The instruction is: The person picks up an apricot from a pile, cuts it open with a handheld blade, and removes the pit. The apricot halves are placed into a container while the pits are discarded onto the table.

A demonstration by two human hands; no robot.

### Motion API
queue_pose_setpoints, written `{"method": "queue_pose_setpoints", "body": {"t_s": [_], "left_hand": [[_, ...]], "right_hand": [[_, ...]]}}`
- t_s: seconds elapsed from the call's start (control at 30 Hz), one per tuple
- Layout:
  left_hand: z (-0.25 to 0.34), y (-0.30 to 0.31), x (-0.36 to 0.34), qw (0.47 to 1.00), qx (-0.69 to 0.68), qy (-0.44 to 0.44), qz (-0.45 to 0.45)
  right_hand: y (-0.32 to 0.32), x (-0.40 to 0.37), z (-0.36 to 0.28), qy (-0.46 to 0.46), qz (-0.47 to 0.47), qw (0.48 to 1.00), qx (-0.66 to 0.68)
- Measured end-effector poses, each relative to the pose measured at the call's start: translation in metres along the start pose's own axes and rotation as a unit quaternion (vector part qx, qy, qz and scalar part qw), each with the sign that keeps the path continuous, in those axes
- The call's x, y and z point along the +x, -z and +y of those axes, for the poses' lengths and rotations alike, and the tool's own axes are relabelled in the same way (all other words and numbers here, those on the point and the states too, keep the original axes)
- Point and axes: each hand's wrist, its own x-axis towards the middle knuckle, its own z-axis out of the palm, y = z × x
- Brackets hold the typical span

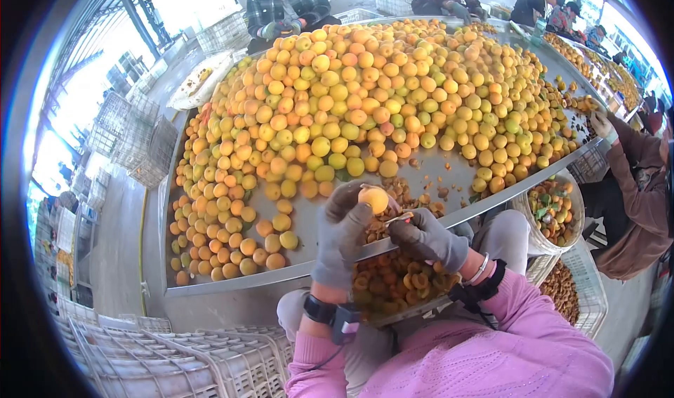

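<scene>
Item 1: single round orange-yellow fruit (374, 200), at frame centre above the near side of the table. Pinched between thumb and fingers of the grey-gloved left hand (340, 231).

Item 2: small slender tool-like object (401, 217), just right of and below the fruit. Pinched between thumb and forefinger of the grey-gloved right hand (428, 238), other fingers curled in.

Item 3: large heap of yellow-orange round fruit (351, 89), whole, filling the upper centre on a broad, rimmed, grey metal table (239, 281).

Item 4: split orange fruit pieces (400, 282), lower centre, below the table edge; brownish scraps (414, 205) on the metal behind the hands.

Step in hand, as judged: one fruit presented to the tool, apparently whole on its visible side. Next move seems to call for a firm, unbruising left grip, the fruit turned to suit, and the tip kept off the left fingers.

Condition notes: tool's tip and handle too small and covered to identify; contact with fruit cannot be told. Fruit's far side hidden by glove. Container under the split pieces largely masked by forearms and knees. Co-workers at upper edge cut off by frame; far upper right hazy.
</scene>
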Motion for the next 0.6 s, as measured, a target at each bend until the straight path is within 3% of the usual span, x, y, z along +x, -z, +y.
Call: {"method": "queue_pose_setpoints", "body": {"t_s": [0.03,0.13,0.17,0.23,0.3,0.37,0.43,0.47,0.53,0.57,0.6], "left_hand": [[-0.009,-0.003,-0.002,1.000,0.000,-0.001,-0.001],[-0.022,0.000,-0.004,0.999,-0.024,-0.015,0.019],[-0.022,0.002,-0.005,0.999,-0.039,-0.011,-0.012],[-0.014,0.006,-0.004,0.998,-0.056,-0.011,-0.041],[0.002,0.011,-0.004,0.997,0.018,0.071,-0.039],[0.002,0.025,-0.001,0.994,0.047,0.081,-0.059],[0.002,0.026,0.001,0.990,0.077,0.088,-0.080],[0.003,0.023,0.000,0.991,0.066,0.105,-0.052],[0.000,0.016,0.000,0.991,0.057,0.118,-0.029],[-0.006,0.012,-0.001,0.990,0.110,0.085,0.014],[-0.008,0.005,0.000,0.984,0.161,0.053,0.056]], "right_hand": [[-0.004,0.000,-0.003,0.028,0.015,0.998,0.059],[-0.007,0.000,-0.011,0.028,0.014,0.998,0.050],[-0.007,-0.001,-0.012,0.024,0.013,0.998,0.051],[0.004,-0.002,-0.017,0.001,-0.023,1.000,-0.014],[0.015,-0.001,-0.015,-0.021,-0.036,0.998,-0.056],[0.024,0.001,-0.020,-0.040,-0.047,0.993,-0.098],[0.028,0.000,-0.033,-0.129,-0.071,0.974,-0.174],[0.028,0.003,-0.021,-0.127,-0.070,0.974,-0.175],[0.023,0.014,0.007,0.073,0.006,0.991,-0.111],[0.022,0.016,0.010,0.076,0.009,0.991,-0.111],[0.016,0.019,0.008,0.042,0.105,0.993,0.042]]}}
